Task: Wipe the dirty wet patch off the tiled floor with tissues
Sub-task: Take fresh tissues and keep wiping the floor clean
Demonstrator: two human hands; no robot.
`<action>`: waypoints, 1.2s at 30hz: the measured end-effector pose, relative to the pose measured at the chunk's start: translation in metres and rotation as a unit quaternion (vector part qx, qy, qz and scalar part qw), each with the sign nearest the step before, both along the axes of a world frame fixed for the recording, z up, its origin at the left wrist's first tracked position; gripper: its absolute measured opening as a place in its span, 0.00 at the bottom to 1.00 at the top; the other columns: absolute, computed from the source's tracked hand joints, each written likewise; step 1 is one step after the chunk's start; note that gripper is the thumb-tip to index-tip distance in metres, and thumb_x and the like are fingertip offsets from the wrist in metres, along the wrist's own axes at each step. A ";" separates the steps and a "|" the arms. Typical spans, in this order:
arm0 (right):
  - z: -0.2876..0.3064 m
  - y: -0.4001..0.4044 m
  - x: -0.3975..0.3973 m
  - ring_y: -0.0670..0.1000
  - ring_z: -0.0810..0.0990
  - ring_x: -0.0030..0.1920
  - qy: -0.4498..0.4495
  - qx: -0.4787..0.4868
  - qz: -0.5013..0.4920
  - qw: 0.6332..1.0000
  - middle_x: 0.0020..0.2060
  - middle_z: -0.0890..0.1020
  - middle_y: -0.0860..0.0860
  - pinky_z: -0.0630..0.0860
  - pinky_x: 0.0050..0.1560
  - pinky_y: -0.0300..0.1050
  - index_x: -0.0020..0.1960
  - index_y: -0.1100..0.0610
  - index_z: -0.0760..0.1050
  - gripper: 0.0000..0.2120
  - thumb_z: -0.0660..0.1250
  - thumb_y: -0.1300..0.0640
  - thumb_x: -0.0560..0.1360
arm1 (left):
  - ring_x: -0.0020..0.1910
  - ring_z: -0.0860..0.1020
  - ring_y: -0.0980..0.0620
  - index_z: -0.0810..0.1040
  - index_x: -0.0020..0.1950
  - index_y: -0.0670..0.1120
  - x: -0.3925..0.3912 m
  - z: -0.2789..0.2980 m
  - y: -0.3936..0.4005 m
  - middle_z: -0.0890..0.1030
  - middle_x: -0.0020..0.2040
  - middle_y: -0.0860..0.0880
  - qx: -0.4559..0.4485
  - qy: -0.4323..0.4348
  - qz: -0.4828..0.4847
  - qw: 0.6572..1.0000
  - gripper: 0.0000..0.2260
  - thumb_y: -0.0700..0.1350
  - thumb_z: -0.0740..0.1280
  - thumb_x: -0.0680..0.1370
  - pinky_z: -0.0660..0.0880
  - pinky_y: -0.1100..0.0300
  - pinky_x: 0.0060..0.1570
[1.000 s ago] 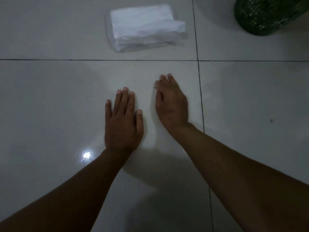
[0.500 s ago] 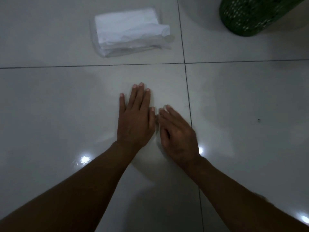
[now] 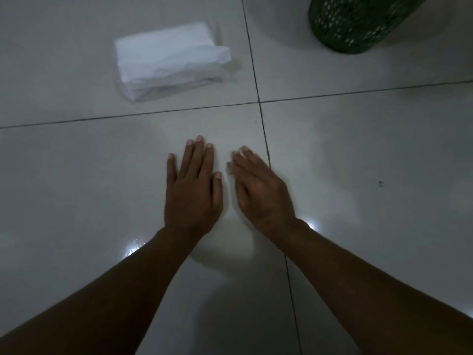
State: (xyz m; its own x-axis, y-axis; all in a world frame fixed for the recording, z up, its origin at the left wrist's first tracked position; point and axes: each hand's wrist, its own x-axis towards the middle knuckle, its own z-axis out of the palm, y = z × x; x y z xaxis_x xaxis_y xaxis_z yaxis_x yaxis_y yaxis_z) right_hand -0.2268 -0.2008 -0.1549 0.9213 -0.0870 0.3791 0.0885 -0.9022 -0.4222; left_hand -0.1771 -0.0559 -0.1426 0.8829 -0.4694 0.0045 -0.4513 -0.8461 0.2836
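Both hands flat and empty on pale glossy tiled floor (image 3: 76, 175): left hand (image 3: 192, 190), right hand (image 3: 261, 193). White tissue stack in clear wrapper (image 3: 169, 60) straight ahead beyond grout line, long axis crosswise, nearer left hand. Wet patch not discernible.

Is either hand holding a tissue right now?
No: the left hand and right hand lie bare with straight fingers on the floor, and the tissues sit untouched farther away.
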 end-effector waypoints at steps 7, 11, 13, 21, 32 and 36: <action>0.000 -0.022 0.058 0.57 0.74 0.68 0.049 0.059 -0.151 0.986 0.62 0.80 0.58 0.65 0.69 0.44 0.60 0.64 0.79 0.14 0.63 0.67 0.77 | 0.79 0.51 0.48 0.59 0.79 0.42 0.010 0.002 0.004 0.57 0.80 0.44 -0.005 -0.010 0.006 1.000 0.27 0.52 0.51 0.82 0.50 0.43 0.77; 0.008 -0.001 0.051 0.56 0.74 0.68 0.053 0.044 -0.055 0.996 0.63 0.79 0.58 0.70 0.69 0.48 0.62 0.63 0.78 0.15 0.61 0.63 0.78 | 0.80 0.50 0.47 0.57 0.79 0.41 0.021 0.004 0.007 0.55 0.80 0.43 0.009 -0.013 0.030 0.999 0.27 0.52 0.50 0.82 0.48 0.43 0.77; 0.009 0.008 0.028 0.56 0.75 0.66 0.027 0.024 0.065 0.997 0.61 0.80 0.57 0.71 0.69 0.49 0.59 0.62 0.80 0.15 0.60 0.61 0.78 | 0.80 0.51 0.47 0.57 0.79 0.40 0.025 0.003 0.011 0.55 0.80 0.43 0.011 -0.017 0.039 0.999 0.28 0.52 0.49 0.82 0.48 0.43 0.77; 0.007 0.014 0.066 0.55 0.75 0.67 0.057 0.068 -0.088 0.992 0.61 0.80 0.57 0.67 0.67 0.44 0.59 0.63 0.80 0.13 0.64 0.66 0.76 | 0.79 0.50 0.46 0.56 0.79 0.39 0.026 0.000 0.027 0.55 0.80 0.41 0.015 -0.014 0.052 0.998 0.28 0.51 0.50 0.82 0.48 0.43 0.77; -0.005 -0.013 0.043 0.54 0.74 0.67 0.020 0.018 -0.028 0.999 0.63 0.80 0.55 0.66 0.71 0.45 0.61 0.60 0.80 0.15 0.61 0.64 0.78 | 0.79 0.51 0.46 0.57 0.79 0.39 0.028 0.002 0.021 0.56 0.80 0.41 0.000 -0.020 0.034 0.999 0.28 0.52 0.49 0.81 0.47 0.44 0.77; 0.005 -0.024 0.059 0.55 0.74 0.68 0.056 0.024 -0.080 0.995 0.62 0.80 0.56 0.67 0.68 0.43 0.60 0.61 0.80 0.15 0.59 0.63 0.77 | 0.80 0.50 0.47 0.55 0.79 0.40 0.039 0.001 0.005 0.55 0.80 0.42 -0.025 -0.016 0.014 0.999 0.28 0.52 0.49 0.82 0.45 0.46 0.78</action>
State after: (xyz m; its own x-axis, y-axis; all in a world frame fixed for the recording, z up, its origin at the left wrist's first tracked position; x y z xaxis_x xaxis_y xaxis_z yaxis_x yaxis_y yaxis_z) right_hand -0.1675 -0.2247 -0.1501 0.9308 -0.2510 0.2658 -0.1046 -0.8795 -0.4643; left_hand -0.1381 -0.0505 -0.1416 0.8952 -0.4422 0.0555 -0.4363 -0.8442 0.3113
